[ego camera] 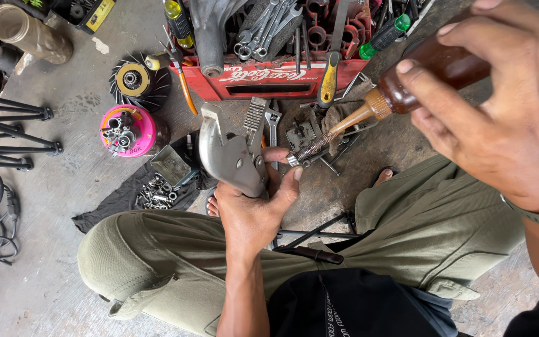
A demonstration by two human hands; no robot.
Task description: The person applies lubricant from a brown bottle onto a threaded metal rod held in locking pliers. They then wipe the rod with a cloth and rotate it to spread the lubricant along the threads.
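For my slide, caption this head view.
Left hand holds a threaded bolt under the brown squeeze bottle in right hand.

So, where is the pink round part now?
The pink round part lies on the concrete floor at left, below the black finned wheel and left of the red crate.

Curved part [229, 153]: bare metal, smooth, dull grey sheen. Threaded bolt [310, 150]: rough steel. Squeeze bottle [432, 68]: translucent brown plastic, glossy, with an amber nozzle. Far crate [282, 80]: red plastic, scuffed. Trousers [432, 224]: matt olive cloth. Floor [45, 274]: rough stained concrete.
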